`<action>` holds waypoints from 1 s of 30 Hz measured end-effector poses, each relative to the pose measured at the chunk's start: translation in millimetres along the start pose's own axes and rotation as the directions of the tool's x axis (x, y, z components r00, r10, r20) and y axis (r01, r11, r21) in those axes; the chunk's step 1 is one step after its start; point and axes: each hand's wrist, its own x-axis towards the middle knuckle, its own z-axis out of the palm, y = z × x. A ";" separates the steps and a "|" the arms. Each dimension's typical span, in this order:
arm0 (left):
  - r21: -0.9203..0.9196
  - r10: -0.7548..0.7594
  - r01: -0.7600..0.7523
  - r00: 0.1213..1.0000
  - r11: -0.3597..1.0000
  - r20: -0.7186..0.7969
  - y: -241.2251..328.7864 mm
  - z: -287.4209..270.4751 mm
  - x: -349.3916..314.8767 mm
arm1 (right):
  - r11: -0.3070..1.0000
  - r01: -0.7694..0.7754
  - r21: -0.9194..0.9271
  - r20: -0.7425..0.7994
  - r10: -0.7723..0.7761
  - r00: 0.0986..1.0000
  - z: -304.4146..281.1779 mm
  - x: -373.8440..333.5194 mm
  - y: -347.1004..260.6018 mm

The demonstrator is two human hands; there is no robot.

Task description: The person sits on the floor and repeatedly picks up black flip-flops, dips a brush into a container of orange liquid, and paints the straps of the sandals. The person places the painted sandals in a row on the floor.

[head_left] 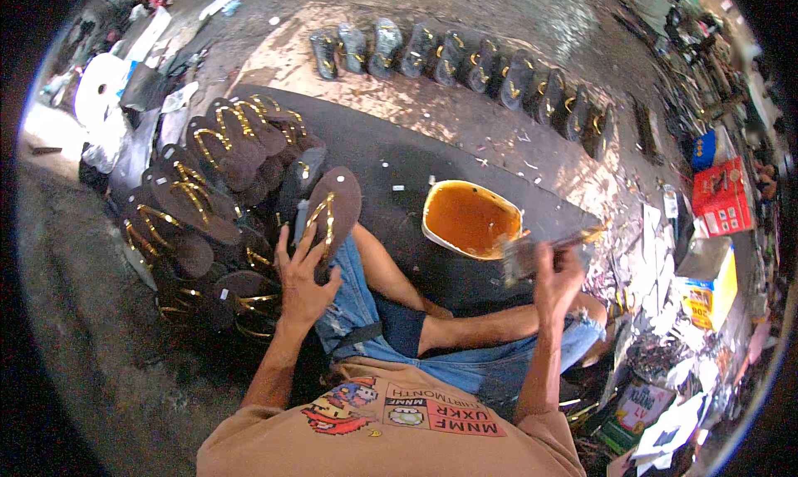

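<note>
Leftward, the left hand (304, 282) grasps a gold-strapped brown sandal (342, 193) beside piled sandals (199, 211); the right hand's (555, 287) fingers clasp a blurred flat tool (520, 261) near the right corner of an amber-filled tub (445, 243) on black sheeting (374, 136).

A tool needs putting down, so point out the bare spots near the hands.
Mostly bare: the dark mat between the sandal in the left hand and the amber-filled tub, bar some white bits. Crowded: the left, with heaped sandals, and the far right, with boxes and scraps.
</note>
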 end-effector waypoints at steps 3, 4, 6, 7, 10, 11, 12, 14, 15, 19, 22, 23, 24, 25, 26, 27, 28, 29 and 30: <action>-0.127 -0.046 0.049 0.999 0.991 0.022 -24.1 16.3 -5.1 | 0.979 -0.073 -0.191 0.183 0.108 0.977 -12.6 5.9 -14.7; -0.160 -0.022 0.022 1.000 0.987 0.002 -19.9 13.9 -1.2 | 0.980 -0.095 -0.177 0.330 0.150 0.932 -18.8 -4.4 -17.0; -0.664 -0.213 0.275 0.961 0.695 0.175 -2.0 4.2 19.8 | 0.975 -0.130 0.179 0.230 0.087 0.969 -13.6 -3.0 0.5; -0.813 -0.251 0.393 0.917 0.429 0.311 10.3 1.9 22.8 | 0.880 -0.147 0.451 0.126 0.101 0.987 -15.8 5.6 2.5; -0.886 -0.001 0.398 0.912 -0.238 0.410 39.1 21.2 20.5 | 0.964 0.191 0.186 -0.220 -0.149 0.964 -13.4 35.6 -15.2; -0.848 0.022 0.457 0.883 -0.268 0.469 50.9 23.0 23.6 | 0.976 0.179 0.122 -0.249 -0.144 0.958 -10.6 47.7 -30.2; -0.805 0.043 0.512 0.850 -0.300 0.524 60.9 26.6 25.8 | 0.845 -0.092 0.526 -0.134 0.189 0.973 3.1 43.0 -60.7; -0.478 0.229 0.541 0.792 -0.692 0.566 80.4 23.6 27.3 | 0.951 0.148 0.273 0.086 -0.178 0.980 25.9 20.9 -81.9; -0.649 0.186 0.500 0.851 -0.574 0.491 84.2 27.8 21.3 | 0.863 0.441 0.247 0.151 -0.484 0.862 42.3 10.8 -98.0; -0.563 0.251 0.594 0.782 -0.574 0.570 94.9 21.9 6.3 | 0.826 0.549 0.127 -0.028 -0.550 0.835 59.2 31.6 -120.5; -0.605 0.176 0.571 0.791 -0.554 0.586 93.6 21.3 12.1 | 0.729 0.684 -0.010 -0.079 -0.683 0.726 44.1 4.2 -107.6; -0.624 0.163 0.563 0.798 -0.542 0.580 94.8 23.3 20.6 | 0.673 0.719 0.171 -0.077 -0.719 0.691 46.6 -18.7 -96.6; -0.620 0.166 0.549 0.808 -0.561 0.565 93.9 22.9 20.3 | 0.667 0.732 0.142 -0.036 -0.735 0.677 42.7 -20.7 -101.0; -0.607 0.176 0.543 0.811 -0.580 0.558 95.0 22.4 17.4 | 0.666 0.739 0.104 0.010 -0.744 0.668 30.3 -22.7 -108.5; -0.593 0.186 0.538 0.814 -0.599 0.551 96.0 23.0 15.7 | 0.771 0.620 0.146 -0.040 -0.622 0.782 25.8 -6.4 -107.5; -0.542 0.295 0.585 0.795 -0.603 0.530 94.7 22.8 13.5 | 0.854 0.478 0.204 -0.091 -0.470 0.878 19.0 8.1 -104.5; -0.515 0.330 0.592 0.792 -0.620 0.513 94.7 23.8 10.2 | 0.900 0.335 0.279 -0.136 -0.308 0.942 12.2 22.7 -102.2; -0.495 0.368 0.595 0.794 -0.633 0.483 95.6 26.4 12.4 | 0.912 0.296 0.285 -0.238 -0.231 0.943 9.1 36.1 -102.3; -0.481 0.398 0.589 0.802 -0.649 0.445 95.4 29.4 15.9 | 0.916 0.265 0.300 -0.333 -0.159 0.929 8.1 43.6 -103.2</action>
